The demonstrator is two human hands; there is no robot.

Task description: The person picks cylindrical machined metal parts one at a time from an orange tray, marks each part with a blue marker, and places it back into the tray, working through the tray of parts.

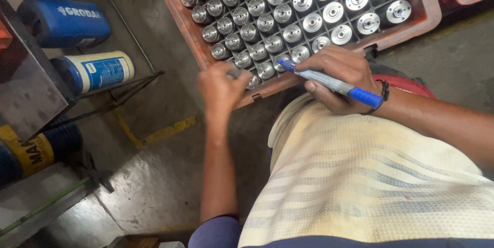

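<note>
At the near edge of the orange crate (177, 9), the left hand (221, 88) has its fingers closed round one metal cylinder (253, 80), while the right hand (339, 75) grips a blue marker (329, 82), tip hovering by the front row. To my eye, steadying that piece upright and touching the tip squarely to its flat top would mark it cleanly.

Blue canisters (64, 21) lie left, perhaps on a rack (121, 91).

Blue marker (329, 82) tilted, tip by shiny cylinders (288, 14) in orange crate (177, 16).
</note>
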